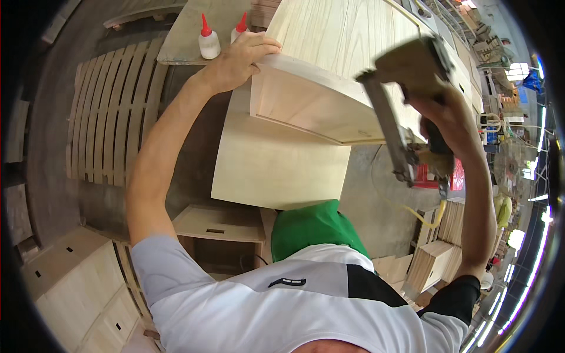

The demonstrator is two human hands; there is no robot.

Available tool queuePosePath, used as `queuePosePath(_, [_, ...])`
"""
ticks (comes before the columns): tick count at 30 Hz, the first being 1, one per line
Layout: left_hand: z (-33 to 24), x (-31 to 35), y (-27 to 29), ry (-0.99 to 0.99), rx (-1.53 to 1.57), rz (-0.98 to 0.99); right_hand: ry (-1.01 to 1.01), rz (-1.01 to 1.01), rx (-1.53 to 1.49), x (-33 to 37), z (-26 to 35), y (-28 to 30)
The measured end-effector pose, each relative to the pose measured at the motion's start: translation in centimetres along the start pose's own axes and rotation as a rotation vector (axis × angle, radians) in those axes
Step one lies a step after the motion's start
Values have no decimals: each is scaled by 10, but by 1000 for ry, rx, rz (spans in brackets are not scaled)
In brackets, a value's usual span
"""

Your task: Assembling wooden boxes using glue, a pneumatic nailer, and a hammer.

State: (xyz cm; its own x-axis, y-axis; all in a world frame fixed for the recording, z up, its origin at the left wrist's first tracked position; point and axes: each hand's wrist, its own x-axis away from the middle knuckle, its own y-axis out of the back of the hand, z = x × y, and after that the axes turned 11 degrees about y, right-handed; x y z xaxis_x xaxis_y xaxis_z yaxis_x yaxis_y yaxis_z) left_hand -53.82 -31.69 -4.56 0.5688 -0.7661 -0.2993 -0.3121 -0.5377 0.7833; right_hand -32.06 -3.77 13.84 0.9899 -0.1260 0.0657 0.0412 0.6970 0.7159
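A pale wooden box lies in front of me, its near side panel upright and facing me. My left hand grips the box's left corner, with the fingers over the top edge. In my right hand is an air nail gun, its handle wrapped by the fingers and its long magazine slanting down. The gun is raised over the right end of the box and looks blurred; whether its nose touches the wood I cannot tell. A yellow air hose hangs from the gun's lower end.
Two white glue bottles with red tips, one nearer and one partly behind my left hand, stand at the far left. Below the box is a flat wooden panel. A slatted pallet lies left; stacked boards and a red crate are right.
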Motion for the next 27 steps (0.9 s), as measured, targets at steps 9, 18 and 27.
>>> queuePosePath(9, [8, 4, -1, -10, 64, -49, 133, 191, 48, -79, 74, -80])
queuePosePath(18, [-1, 5, 5, 198, 170, 15, 153, 251, -7, -93, 74, -101])
queuePosePath(27, [6, 3, -3, 150, 124, -23, 173, 251, 89, -91, 74, -106])
